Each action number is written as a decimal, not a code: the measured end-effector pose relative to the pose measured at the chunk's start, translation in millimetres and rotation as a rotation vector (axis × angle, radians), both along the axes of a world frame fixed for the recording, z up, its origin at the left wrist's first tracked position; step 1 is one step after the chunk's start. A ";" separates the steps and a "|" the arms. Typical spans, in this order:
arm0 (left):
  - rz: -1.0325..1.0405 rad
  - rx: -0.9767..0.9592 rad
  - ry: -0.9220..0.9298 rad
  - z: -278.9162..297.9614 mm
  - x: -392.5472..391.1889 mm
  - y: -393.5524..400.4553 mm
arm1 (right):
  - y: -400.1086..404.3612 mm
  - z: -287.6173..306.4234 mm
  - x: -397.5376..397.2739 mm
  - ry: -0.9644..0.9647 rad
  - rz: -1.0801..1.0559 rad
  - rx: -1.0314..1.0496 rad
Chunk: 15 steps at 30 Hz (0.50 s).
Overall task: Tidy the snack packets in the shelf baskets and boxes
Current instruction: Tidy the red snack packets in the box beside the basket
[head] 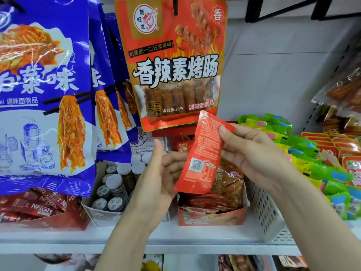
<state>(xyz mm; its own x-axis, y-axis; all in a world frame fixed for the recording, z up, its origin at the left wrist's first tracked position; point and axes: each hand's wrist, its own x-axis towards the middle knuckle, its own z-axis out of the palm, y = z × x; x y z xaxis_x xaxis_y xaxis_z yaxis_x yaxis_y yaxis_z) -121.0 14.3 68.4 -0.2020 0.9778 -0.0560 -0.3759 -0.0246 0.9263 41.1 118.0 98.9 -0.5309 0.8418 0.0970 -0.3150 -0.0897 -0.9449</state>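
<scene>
**Red packet held above its display box**

Here the right hand (252, 153) pinches a red snack packet (203, 153) near its top edge, thumb on the printed back, with the barcode side facing the camera. The left hand (164, 177) is beside the packet's lower left edge with fingers loosely curled; whether they touch it is hard to tell. The packet hangs tilted above a red cardboard display box (212, 217) of similar packets on the white shelf (136, 241), left of a white perforated basket (265, 210).
</scene>
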 end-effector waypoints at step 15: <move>0.258 0.058 0.193 -1.5 11.1 8.6 | -1.2 12.1 12.2 -0.087 0.004 0.080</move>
<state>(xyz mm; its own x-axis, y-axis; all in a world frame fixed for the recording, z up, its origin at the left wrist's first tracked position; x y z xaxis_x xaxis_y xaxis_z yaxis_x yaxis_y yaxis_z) -109.8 22.8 66.9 -0.4454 0.8932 0.0616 -0.1683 -0.1511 0.9741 53.3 116.8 111.0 -0.5434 0.8313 0.1173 -0.2311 -0.0137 -0.9728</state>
